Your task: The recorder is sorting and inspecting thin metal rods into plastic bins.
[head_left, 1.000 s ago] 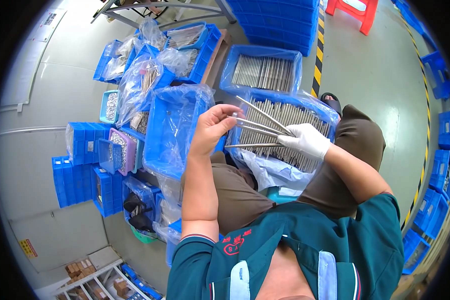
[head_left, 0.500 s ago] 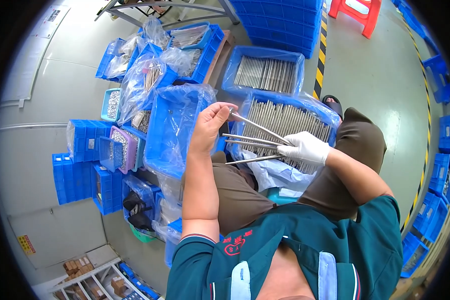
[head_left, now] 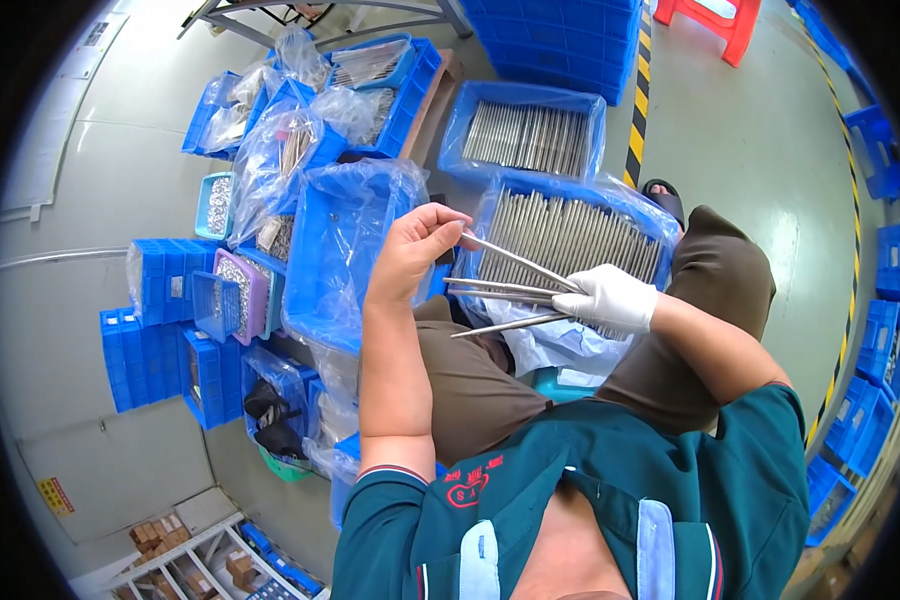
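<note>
My right hand (head_left: 613, 297), in a white glove, grips a fan of three long metal rods (head_left: 505, 293) by one end. My bare left hand (head_left: 417, 250) pinches the free tip of the uppermost rod. Both hands hover over my lap, in front of a blue crate (head_left: 490, 218) lined with clear plastic and packed with many more metal rods (head_left: 570, 235). A second blue crate of rods (head_left: 526, 135) stands just beyond it.
An empty plastic-lined blue bin (head_left: 345, 250) sits at my left. Further left are stacked blue bins (head_left: 160, 330) and trays of small metal parts (head_left: 232, 285). A red stool (head_left: 715, 22) and a yellow-black floor stripe (head_left: 638, 110) lie beyond.
The rods have swung lower and more level. My left hand has shifted slightly and now pinches the top rod's tip.
</note>
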`<state>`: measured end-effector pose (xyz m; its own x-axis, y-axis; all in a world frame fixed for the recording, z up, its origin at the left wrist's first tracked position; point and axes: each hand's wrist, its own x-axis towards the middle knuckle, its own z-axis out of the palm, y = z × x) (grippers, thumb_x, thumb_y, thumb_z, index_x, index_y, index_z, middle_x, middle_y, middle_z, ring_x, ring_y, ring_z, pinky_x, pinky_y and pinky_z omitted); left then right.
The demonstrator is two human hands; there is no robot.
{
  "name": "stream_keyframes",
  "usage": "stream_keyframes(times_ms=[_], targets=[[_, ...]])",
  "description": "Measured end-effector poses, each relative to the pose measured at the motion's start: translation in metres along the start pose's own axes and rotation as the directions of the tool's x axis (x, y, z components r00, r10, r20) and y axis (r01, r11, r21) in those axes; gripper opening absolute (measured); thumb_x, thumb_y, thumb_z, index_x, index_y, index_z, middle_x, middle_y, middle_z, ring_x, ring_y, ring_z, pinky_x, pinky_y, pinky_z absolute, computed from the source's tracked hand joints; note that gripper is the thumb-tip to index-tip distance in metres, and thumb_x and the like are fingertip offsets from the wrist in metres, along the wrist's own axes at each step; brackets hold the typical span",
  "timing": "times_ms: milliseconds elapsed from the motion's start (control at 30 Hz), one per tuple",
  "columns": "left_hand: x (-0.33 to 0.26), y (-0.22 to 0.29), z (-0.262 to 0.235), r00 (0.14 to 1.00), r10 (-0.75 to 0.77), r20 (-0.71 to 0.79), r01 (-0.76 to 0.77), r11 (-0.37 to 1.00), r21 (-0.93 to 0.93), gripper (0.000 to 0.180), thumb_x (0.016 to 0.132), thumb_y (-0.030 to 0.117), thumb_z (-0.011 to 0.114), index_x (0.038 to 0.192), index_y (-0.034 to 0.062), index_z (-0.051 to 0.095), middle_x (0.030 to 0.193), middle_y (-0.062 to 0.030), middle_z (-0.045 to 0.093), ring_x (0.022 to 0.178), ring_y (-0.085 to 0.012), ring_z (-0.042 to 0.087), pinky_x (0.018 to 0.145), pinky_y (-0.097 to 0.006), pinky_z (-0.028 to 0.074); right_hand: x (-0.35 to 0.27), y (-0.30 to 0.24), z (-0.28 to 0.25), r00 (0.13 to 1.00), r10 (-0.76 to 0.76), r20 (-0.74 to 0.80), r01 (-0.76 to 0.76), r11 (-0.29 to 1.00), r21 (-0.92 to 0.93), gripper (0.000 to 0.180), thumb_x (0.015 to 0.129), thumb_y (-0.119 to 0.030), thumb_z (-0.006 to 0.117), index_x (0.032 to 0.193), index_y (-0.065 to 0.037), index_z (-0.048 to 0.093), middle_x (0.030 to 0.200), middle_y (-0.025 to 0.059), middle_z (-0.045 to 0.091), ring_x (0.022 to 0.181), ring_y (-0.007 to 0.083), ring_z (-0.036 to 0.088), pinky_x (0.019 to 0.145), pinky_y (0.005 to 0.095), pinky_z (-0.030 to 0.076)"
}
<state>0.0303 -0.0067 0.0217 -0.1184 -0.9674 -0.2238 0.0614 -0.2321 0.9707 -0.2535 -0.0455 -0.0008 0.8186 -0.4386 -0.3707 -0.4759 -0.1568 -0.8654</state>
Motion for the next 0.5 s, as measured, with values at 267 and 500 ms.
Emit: stream_keyframes(times_ms=[267,500], targets=[[-0.006,0.005,0.006,0.984,0.171,0.043,-0.169,0.985,-0.037,0.020,0.084,0.008,0.061,0.102,-0.0005,0.059,0.097,-0.0125,0.065,0.092,-0.0145,0.060,0.080,-0.024,0.046,-0.004,0.002,0.003,0.968,0.042,0.249,-0.158,0.870,0.468,0.045,0.087,-0.046,0.055,0.080,-0.002,0.059,0.061,0.0034,0.051,0.053,0.0109,0.046,0.051,0.0266,0.040],[-0.004,0.005,0.005,0.999,-0.049,-0.008,0.049,0.995,0.085,0.017,0.090,0.017,0.055,0.094,0.0009,0.057,0.074,-0.0045,0.059,0.074,-0.0123,0.059,0.068,-0.023,0.045,0.004,0.009,0.015,0.993,-0.096,-0.071,0.092,0.994,-0.052,0.047,0.088,-0.049,0.052,0.082,-0.003,0.062,0.062,0.0087,0.055,0.056,0.0187,0.053,0.057,0.0315,0.043]])
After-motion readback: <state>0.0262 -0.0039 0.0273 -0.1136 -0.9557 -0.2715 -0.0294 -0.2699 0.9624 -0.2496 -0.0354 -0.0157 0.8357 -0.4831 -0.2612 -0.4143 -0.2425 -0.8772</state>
